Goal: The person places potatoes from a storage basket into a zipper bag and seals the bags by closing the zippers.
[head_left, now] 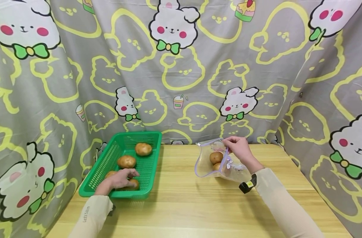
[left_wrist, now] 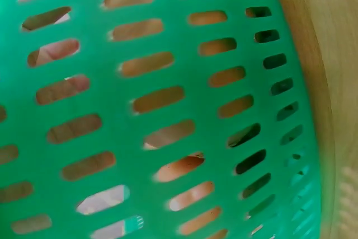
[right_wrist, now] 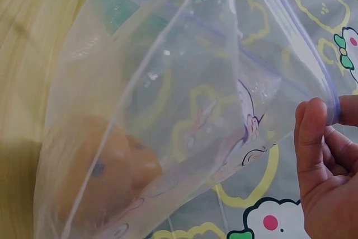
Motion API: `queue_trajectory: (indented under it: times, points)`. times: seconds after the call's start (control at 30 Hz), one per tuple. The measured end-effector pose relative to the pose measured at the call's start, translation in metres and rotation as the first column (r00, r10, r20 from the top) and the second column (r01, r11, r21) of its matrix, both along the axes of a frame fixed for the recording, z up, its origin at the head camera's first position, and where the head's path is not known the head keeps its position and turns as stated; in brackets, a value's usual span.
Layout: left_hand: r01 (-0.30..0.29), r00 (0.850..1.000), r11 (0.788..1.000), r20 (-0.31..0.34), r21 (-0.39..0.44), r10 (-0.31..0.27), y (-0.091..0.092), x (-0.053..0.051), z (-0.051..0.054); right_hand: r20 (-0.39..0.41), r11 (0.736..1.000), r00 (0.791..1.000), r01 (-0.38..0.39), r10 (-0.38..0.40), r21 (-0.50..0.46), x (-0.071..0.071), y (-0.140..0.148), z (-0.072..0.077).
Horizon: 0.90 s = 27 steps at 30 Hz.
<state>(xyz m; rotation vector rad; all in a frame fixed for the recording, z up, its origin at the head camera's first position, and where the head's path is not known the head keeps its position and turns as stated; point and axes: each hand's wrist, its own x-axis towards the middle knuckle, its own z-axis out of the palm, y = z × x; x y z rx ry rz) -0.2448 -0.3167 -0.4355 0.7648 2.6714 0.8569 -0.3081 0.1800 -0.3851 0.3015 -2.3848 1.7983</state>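
Observation:
A green plastic basket [head_left: 155, 165] holds several brown potatoes [head_left: 126, 162]. My left hand [head_left: 121, 178] reaches down into its near end, fingers and thumb spread apart over the nearest potato [head_left: 135, 185]; their undersides are hidden. The left wrist view is filled by the slotted basket wall [left_wrist: 112, 102], with bits of hand and potato behind the slots. To the right, a clear zip bag [head_left: 203, 158] with a lilac rim stands with its mouth open, potatoes [head_left: 216, 157] inside. My right hand [head_left: 238, 148] pinches the bag's rim between thumb and fingers.
The wooden table [head_left: 178, 205] spans the space between basket and bag. A grey cartoon-print curtain [head_left: 181, 79] hangs behind and along both sides, close to the basket's left edge. A black wrist camera [head_left: 247, 186] sits at the right cuff.

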Motion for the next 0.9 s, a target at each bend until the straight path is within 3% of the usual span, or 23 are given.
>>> queue_trajectory:
  times: [0.23, 0.37, 0.6, 0.9]
  points:
    - [-0.049, 0.998, 0.999, 0.034, 0.023, 0.048, -0.0034, 0.0027, 0.0033, 0.003, 1.0, 1.0, 0.005, -0.005, -0.004, 0.0004, 0.0, -0.0002]
    - [-0.034, 0.998, 0.999, 0.053, 0.015, 0.033, -0.0066, 0.0024, 0.0018, 0.001, 1.0, 1.0, 0.006, -0.006, -0.006, 0.0007, -0.0003, -0.0004]
    - [0.005, 1.0, 1.0, 0.004, 0.003, -0.005, -0.0071, 0.0006, -0.002, 0.001, 1.0, 1.0, 0.001, -0.001, -0.014, 0.0007, -0.0005, -0.0003]
    - [-0.114, 0.993, 0.992, 0.027, -0.046, 0.115, -0.0056, 0.0012, -0.0011, -0.002, 1.0, 1.0, 0.004, -0.004, -0.013, -0.0001, -0.0008, -0.0009]
